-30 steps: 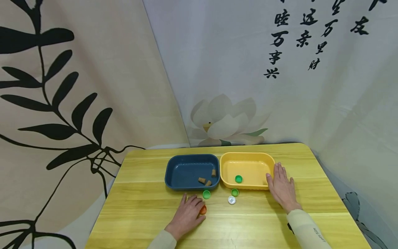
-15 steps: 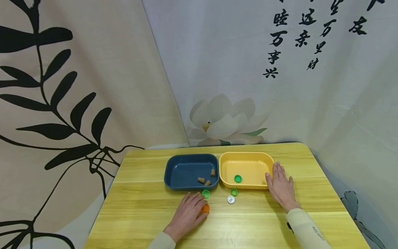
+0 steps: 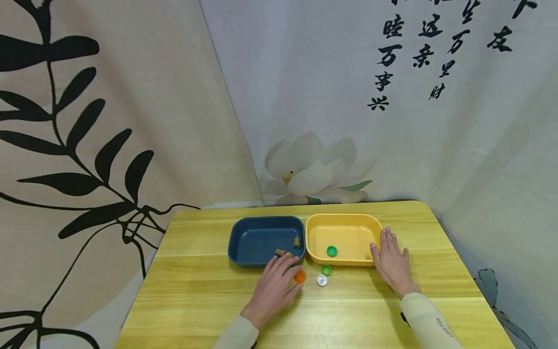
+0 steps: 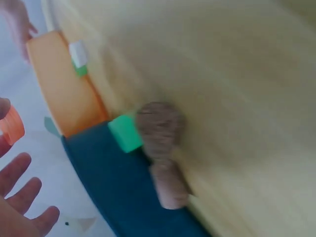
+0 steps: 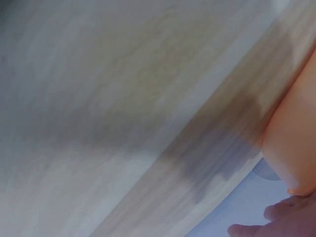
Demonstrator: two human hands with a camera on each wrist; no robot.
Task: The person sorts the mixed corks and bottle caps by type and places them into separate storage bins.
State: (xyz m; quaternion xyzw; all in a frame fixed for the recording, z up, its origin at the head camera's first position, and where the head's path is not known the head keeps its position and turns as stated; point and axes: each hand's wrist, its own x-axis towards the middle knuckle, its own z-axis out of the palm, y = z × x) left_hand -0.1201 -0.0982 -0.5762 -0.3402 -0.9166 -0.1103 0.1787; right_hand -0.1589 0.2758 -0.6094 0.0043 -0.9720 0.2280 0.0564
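My left hand [image 3: 271, 291] pinches an orange bottle cap [image 3: 300, 276] between thumb and finger. In the left wrist view this orange cap [image 4: 12, 126] is held up off the table, with the other fingers spread apart. The hand is just in front of the blue tray [image 3: 257, 237] and covers part of its front rim. Straight fingers of my right hand [image 3: 394, 264] rest against the right end of the yellow tray [image 3: 355, 232]. A green bottle cap [image 3: 332, 251] lies inside the yellow tray. In the left wrist view another green cap [image 4: 126, 133] stands by the blue tray.
Corks [image 3: 297, 242] lie in the blue tray. Brown corks [image 4: 160, 126] show outside its wall in the left wrist view. In front of the yellow tray lie a green cap [image 3: 326, 270] and a white cap [image 3: 322, 280]. Both trays stand side by side on the wooden table [image 3: 348, 315].
My left hand has picked up the orange cap and carried it right and toward the trays. My right hand has stayed against the yellow tray.
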